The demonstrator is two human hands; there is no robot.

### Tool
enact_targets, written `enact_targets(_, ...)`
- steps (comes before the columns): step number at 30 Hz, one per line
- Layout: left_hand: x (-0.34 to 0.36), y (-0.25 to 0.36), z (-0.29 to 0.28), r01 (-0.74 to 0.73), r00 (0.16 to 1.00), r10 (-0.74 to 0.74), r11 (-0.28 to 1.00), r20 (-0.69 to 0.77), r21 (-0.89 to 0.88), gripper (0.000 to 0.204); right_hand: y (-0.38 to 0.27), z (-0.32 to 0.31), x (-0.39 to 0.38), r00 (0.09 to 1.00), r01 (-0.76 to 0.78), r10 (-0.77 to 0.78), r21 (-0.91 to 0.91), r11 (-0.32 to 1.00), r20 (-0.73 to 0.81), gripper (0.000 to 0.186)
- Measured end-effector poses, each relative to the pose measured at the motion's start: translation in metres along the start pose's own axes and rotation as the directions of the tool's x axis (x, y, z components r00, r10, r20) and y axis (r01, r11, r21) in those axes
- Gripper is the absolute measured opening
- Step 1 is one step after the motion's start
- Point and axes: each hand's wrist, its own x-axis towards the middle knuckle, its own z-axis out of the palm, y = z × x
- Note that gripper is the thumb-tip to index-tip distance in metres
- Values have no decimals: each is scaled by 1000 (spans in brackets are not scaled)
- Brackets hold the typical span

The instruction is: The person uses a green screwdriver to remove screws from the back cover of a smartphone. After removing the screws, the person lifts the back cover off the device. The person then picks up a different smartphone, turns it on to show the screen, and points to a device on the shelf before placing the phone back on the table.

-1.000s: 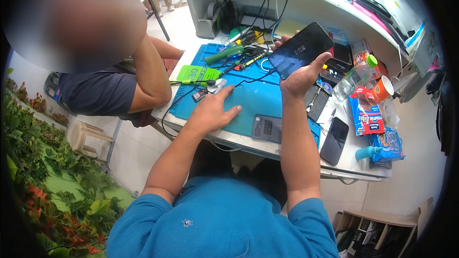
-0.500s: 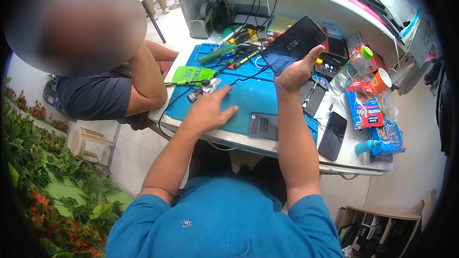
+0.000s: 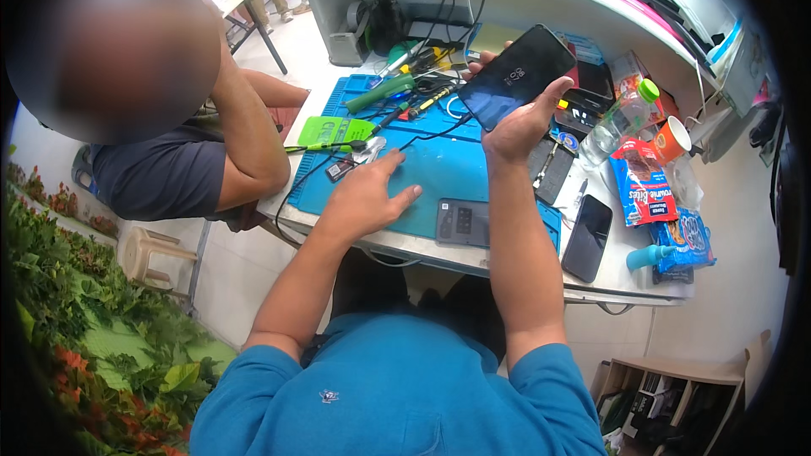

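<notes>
My right hand [image 3: 524, 127] is closed around a large black smartphone [image 3: 515, 80], held tilted above the back of the blue work mat [image 3: 439, 173]. Its screen is dark apart from small clock digits. A black cable [image 3: 435, 133] runs from the phone's lower edge toward my left hand [image 3: 367, 194]. That hand rests on the mat with fingers apart and holds nothing. Beside its fingertips are a small dark part with a white label [image 3: 339, 171] and a crumpled clear wrapper [image 3: 369, 150]. A grey phone-like panel [image 3: 463, 222] lies at the mat's front edge, partly behind my right forearm.
Screwdrivers [image 3: 435, 100] and a green-handled tool [image 3: 380, 94] crowd the back. At right lie another phone [image 3: 587, 239], a bottle [image 3: 617, 127], an orange cup [image 3: 672, 140] and snack packs [image 3: 644, 186]. A person [image 3: 169, 169] sits at the table's left, near a lime-green packet [image 3: 334, 131].
The view has shifted slightly, and the seated person's head sits a little farther left. My hands and the phone keep nearly the same pose.
</notes>
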Motion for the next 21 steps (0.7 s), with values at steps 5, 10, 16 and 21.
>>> enact_targets(5, 0, 11, -8, 67, 996, -66, 998, 62, -8, 69, 2, -2, 0, 1000, -3, 3, -2, 1000, -4, 99)
enact_targets(10, -2, -1, 3, -3, 999, 1, 999, 35, 43, 66, 4, -3, 1, 1000, -23, 22, 54, 998, 18, 98)
enact_targets(16, -1, -2, 5, -67, 997, 69, 996, -34, 58, 64, 0, 0, -2, 999, -8, 6, 43, 999, 37, 93)
enact_targets(21, -4, -1, 5, -67, 998, 66, 997, 3, 48, 63, 0, 1, -2, 1000, -18, 17, 42, 999, 13, 92)
